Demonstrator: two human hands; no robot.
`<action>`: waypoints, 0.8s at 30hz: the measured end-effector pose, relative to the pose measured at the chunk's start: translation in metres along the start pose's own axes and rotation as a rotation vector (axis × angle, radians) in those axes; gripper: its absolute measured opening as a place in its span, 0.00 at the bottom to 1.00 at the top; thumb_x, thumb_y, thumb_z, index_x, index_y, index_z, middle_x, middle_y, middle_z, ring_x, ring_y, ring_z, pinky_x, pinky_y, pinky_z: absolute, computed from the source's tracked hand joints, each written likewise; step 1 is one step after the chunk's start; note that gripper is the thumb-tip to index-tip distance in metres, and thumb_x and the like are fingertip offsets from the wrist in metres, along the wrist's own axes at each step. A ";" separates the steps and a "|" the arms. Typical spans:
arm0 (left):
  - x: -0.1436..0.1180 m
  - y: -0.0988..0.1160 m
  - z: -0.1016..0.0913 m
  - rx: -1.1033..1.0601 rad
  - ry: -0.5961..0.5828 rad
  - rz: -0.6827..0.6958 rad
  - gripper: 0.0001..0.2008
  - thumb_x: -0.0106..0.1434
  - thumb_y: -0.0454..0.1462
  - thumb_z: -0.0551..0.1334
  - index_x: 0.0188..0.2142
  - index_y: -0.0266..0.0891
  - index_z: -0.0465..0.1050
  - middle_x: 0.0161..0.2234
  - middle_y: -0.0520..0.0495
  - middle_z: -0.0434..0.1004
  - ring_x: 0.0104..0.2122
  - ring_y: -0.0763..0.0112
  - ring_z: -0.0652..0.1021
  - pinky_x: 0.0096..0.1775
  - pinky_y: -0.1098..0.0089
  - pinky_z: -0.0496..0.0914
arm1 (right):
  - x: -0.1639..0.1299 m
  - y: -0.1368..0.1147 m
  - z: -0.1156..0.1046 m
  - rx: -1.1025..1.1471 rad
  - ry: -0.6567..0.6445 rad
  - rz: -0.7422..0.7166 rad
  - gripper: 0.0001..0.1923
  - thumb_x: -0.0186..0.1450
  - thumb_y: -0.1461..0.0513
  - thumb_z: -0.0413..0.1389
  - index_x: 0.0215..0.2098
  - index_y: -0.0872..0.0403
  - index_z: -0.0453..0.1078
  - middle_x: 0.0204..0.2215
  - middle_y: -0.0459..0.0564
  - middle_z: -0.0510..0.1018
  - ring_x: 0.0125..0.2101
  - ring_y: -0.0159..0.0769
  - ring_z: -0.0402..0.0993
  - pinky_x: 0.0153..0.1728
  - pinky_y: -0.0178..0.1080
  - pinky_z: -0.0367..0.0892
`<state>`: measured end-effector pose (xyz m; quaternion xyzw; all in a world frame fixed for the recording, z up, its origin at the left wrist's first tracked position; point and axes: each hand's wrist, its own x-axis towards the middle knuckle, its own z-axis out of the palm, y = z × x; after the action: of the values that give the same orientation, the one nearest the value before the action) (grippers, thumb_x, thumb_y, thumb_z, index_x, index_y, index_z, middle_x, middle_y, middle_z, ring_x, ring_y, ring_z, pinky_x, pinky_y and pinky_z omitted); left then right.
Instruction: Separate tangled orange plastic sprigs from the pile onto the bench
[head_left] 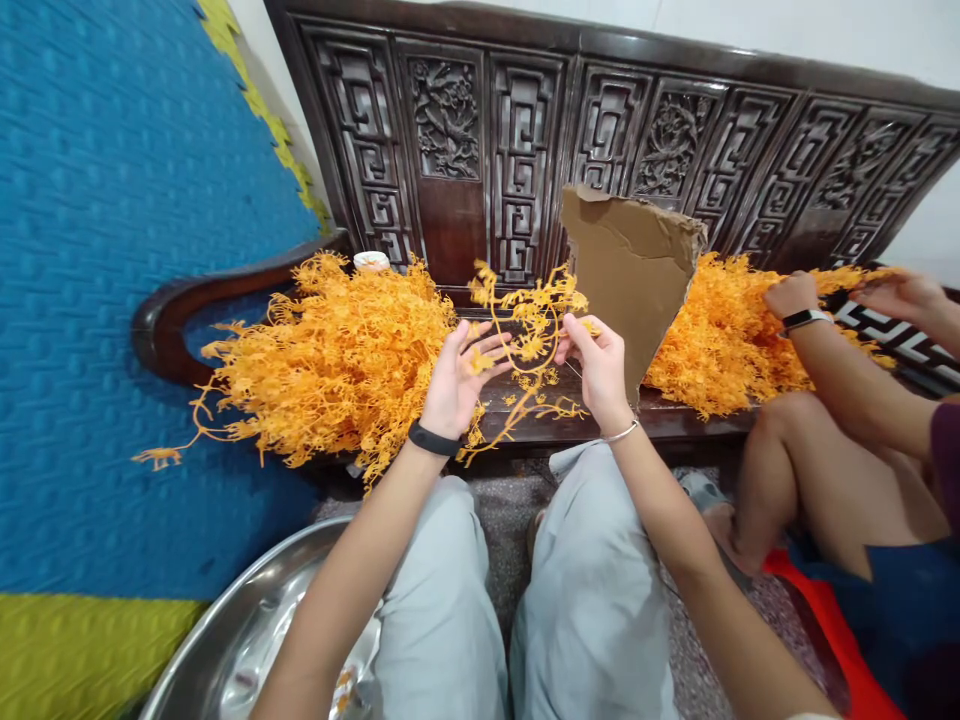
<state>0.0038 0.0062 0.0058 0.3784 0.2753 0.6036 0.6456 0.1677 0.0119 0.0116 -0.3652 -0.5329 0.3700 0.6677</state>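
Observation:
An orange plastic sprig point(525, 335) with branching stems is held up between both my hands over the edge of a dark carved wooden bench point(517, 150). My left hand point(456, 378), with a black wristband, has its fingers spread around the sprig's left side. My right hand point(598, 368), with a thin silver bracelet, pinches the sprig's right side. A big heap of the same orange sprigs point(337, 360) lies on the bench to the left. Another heap point(720, 335) lies to the right, behind a torn piece of brown cardboard point(630, 265) that stands upright.
A co-worker sits at the right, with both hands point(795, 293) in the right heap and a knee point(780, 440) close to my right arm. A steel basin point(255, 630) sits on the floor by my left leg. Blue and yellow foam mats point(97, 250) cover the left side.

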 end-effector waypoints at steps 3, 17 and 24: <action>0.005 -0.003 -0.005 0.056 0.072 0.076 0.20 0.56 0.50 0.57 0.42 0.38 0.66 0.46 0.41 0.73 0.46 0.63 0.74 0.47 0.62 0.69 | 0.004 0.004 -0.005 0.006 -0.075 0.033 0.16 0.57 0.53 0.57 0.20 0.55 0.62 0.13 0.40 0.64 0.14 0.23 0.61 0.18 0.30 0.60; -0.022 -0.002 -0.001 0.777 -0.242 0.224 0.51 0.39 0.40 0.72 0.60 0.39 0.48 0.52 0.37 0.67 0.54 0.55 0.67 0.56 0.57 0.58 | -0.005 0.007 0.002 -0.331 -0.847 0.043 0.14 0.58 0.54 0.57 0.27 0.57 0.67 0.21 0.43 0.71 0.19 0.24 0.60 0.21 0.30 0.57; -0.016 0.002 -0.009 0.825 -0.331 0.211 0.33 0.42 0.38 0.71 0.49 0.39 0.65 0.48 0.42 0.70 0.51 0.58 0.69 0.54 0.58 0.59 | -0.010 0.011 0.009 -0.451 -0.811 -0.118 0.09 0.60 0.58 0.56 0.32 0.57 0.69 0.31 0.49 0.76 0.30 0.32 0.69 0.35 0.35 0.64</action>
<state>-0.0066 -0.0079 0.0007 0.7212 0.3457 0.4373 0.4113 0.1564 0.0089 -0.0015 -0.2960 -0.8379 0.3191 0.3294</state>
